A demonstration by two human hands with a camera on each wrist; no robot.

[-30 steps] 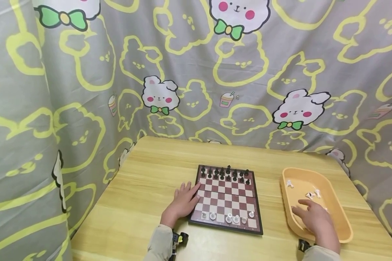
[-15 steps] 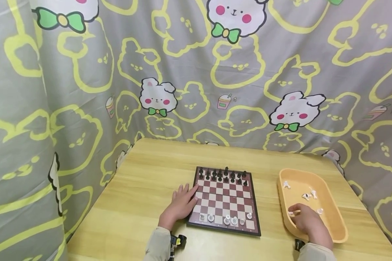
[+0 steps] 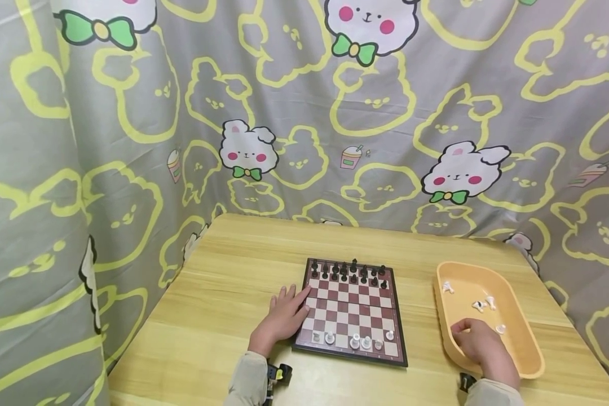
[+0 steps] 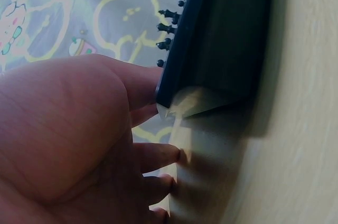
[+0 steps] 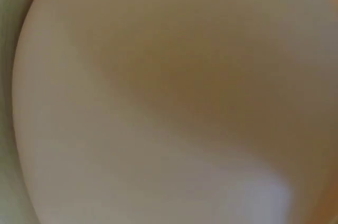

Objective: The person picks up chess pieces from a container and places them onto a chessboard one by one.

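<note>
My left hand (image 3: pixel 283 317) rests at the left edge of a red-and-white chessboard (image 3: pixel 345 309), thumb and fingertips at its rim. In the left wrist view the board's dark side (image 4: pixel 222 39) stands beside the thumb, and the other fingers extend down by the table. My right hand (image 3: pixel 482 344) is inside an orange tray (image 3: pixel 519 309), fingers curled downward near its left wall around a white chess piece, hidden under the fingertips. Several white chess pieces (image 3: pixel 479 305) lie farther back in the tray. The right wrist view is a blur of pale surface.
Black chess pieces (image 3: pixel 354 277) stand in two rows along the board's far side. Several white chess pieces (image 3: pixel 355 340) stand along the near side. Wooden table (image 3: pixel 208 299) surrounds board and tray. A patterned curtain (image 3: pixel 294 113) hangs behind and at the sides.
My right hand has lowered into the tray and its fingers have drawn together over a white chess piece that showed at the fingertips half a second ago. The left hand keeps its place.
</note>
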